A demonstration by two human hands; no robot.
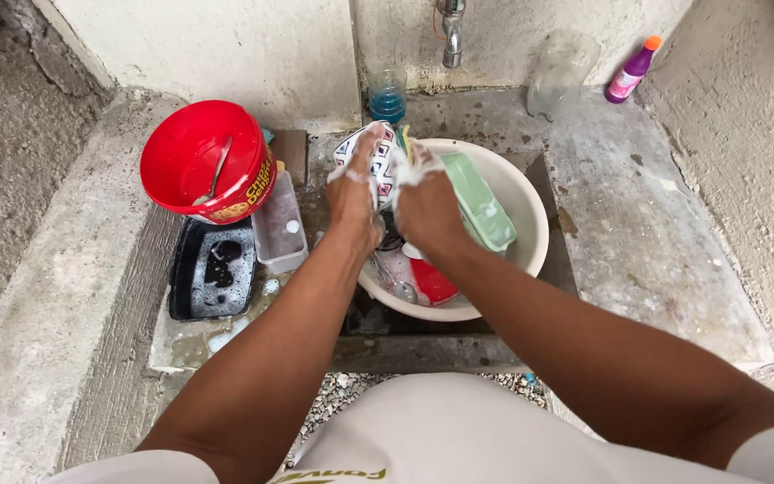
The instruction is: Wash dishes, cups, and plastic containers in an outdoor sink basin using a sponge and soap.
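Meanwhile soapy hands (391, 193) grip a patterned plate (371, 154) over the basin (530, 211), red bucket (192, 152) beside.

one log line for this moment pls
left hand: holds patterned white plate | right hand: soapy, scrubs it | below: white plastic basin | left: red plastic bucket
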